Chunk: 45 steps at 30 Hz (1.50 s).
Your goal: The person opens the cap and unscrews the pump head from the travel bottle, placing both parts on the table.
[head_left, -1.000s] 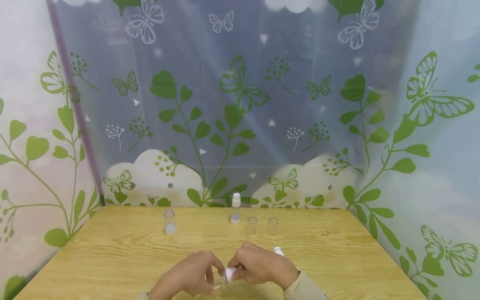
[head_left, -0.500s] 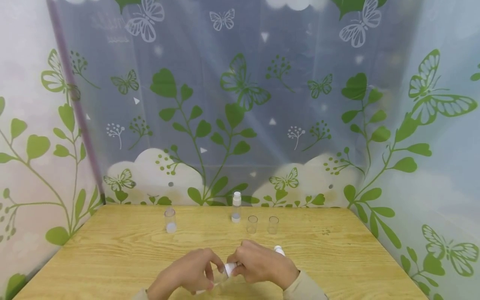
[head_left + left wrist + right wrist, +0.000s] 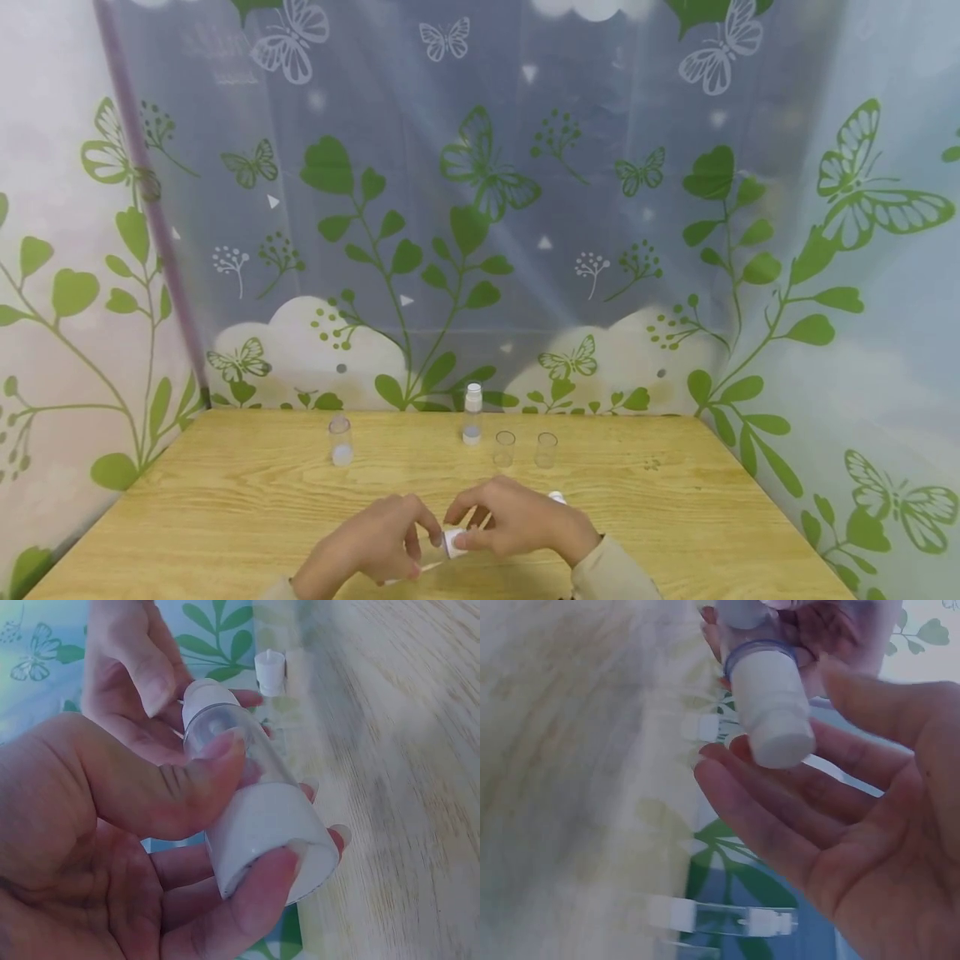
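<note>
My left hand [image 3: 382,536] grips a small pump bottle [image 3: 274,832] by its white base and clear body, thumb on the side and fingers wrapped beneath. The bottle is tilted, its white top [image 3: 772,705] pointing to the right hand. Around that top my right hand [image 3: 521,521] is spread, fingers extended behind it. In the right wrist view its thumb [image 3: 870,694] stands apart from the top; whether the fingers touch it I cannot tell. Behind the right hand, a white pump piece [image 3: 557,497] is partly hidden; the left wrist view shows it upright.
On the wooden table [image 3: 225,517], toward the back, stand a bottle with a clear cover [image 3: 341,443], a white-topped pump bottle [image 3: 472,417] and two clear caps, one [image 3: 504,450] left of the other [image 3: 546,451]. A printed curtain [image 3: 480,250] closes off the back.
The right hand's fingers have loosened and spread from the white top they were gripping. The left hand keeps its hold on the bottle nearly in place.
</note>
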{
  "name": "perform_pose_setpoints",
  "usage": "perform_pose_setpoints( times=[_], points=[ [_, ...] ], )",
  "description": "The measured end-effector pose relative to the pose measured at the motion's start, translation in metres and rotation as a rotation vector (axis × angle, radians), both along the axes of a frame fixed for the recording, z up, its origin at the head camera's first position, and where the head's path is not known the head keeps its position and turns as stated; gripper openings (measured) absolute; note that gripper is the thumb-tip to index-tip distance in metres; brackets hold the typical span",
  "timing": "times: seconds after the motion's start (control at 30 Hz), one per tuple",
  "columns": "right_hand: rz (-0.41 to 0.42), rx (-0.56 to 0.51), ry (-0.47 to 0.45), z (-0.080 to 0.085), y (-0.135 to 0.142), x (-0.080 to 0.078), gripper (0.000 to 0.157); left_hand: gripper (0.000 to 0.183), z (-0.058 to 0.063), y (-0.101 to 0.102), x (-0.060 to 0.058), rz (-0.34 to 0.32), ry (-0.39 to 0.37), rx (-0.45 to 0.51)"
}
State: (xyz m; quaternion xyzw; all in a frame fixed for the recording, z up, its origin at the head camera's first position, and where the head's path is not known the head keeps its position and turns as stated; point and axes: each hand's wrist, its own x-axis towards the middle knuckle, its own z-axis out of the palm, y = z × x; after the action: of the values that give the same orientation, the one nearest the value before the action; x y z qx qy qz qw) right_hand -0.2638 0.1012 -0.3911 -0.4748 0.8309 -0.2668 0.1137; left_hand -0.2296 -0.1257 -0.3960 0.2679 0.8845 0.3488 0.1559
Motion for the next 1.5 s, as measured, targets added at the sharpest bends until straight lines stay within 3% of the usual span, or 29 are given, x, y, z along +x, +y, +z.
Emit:
perform_pose_setpoints(
  times=[0.23,0.37,0.57,1.1,1.43,1.5],
  points=[
    [0.032,-0.106,-0.2,-0.012,0.001,-0.01,0.021,0.036,0.001,0.002,0.002,0.014,0.008,-0.014],
    [0.018,-0.159,-0.256,-0.017,0.001,-0.013,0.021,0.035,0.003,0.001,0.002,0.019,0.001,-0.013],
    [0.001,-0.199,-0.257,-0.018,0.001,-0.013,0.021,0.036,0.003,0.0,0.001,0.014,-0.002,0.005],
    [-0.026,-0.232,-0.13,-0.018,-0.003,-0.013,0.022,0.035,0.003,-0.001,-0.001,0.015,-0.004,0.012],
    [-0.027,-0.176,-0.158,-0.017,0.0,-0.013,0.027,0.036,0.003,-0.003,-0.001,0.028,0.006,0.007],
    [-0.016,-0.179,-0.201,-0.018,0.001,-0.014,0.029,0.035,0.003,-0.003,0.0,0.03,0.006,0.008]
  ],
)
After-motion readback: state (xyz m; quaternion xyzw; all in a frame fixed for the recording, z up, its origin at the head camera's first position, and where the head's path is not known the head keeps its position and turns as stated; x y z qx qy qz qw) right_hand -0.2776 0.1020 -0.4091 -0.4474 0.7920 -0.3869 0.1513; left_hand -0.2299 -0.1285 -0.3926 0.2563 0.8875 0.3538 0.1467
